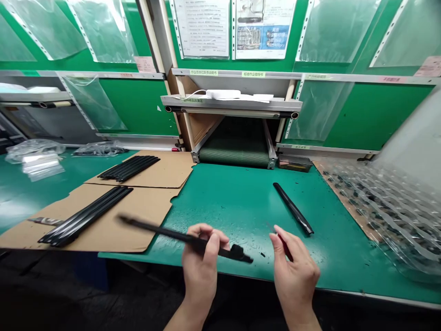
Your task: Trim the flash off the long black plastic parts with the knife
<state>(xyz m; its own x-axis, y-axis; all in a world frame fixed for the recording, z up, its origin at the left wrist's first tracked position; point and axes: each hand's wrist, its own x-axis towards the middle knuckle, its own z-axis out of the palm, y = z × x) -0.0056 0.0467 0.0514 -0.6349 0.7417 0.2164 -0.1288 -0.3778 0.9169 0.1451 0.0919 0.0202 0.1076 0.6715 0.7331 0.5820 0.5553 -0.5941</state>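
The left hand grasps a black strip near its end, thumb pressed on top, holding it in the air over the front edge of the green table, while the right hand pinches a slim red-handled tool whose thin tip points toward the strip but stands apart from it. With most of its length reaching out unsupported to the left, the strip could twist or dip under pressure at the held end, and the tip, if it is sharp, could then skid into the left thumb or scratch the black surface. That far end is blurred and appears over the cardboard, so a wide swing could perhaps knock the front stack of strips out of line. A slack grip so close to the table's edge could let the strip drop to the floor. The dark crumbs on the table could mark a part laid down there, such as the loose strip lying beyond the right hand
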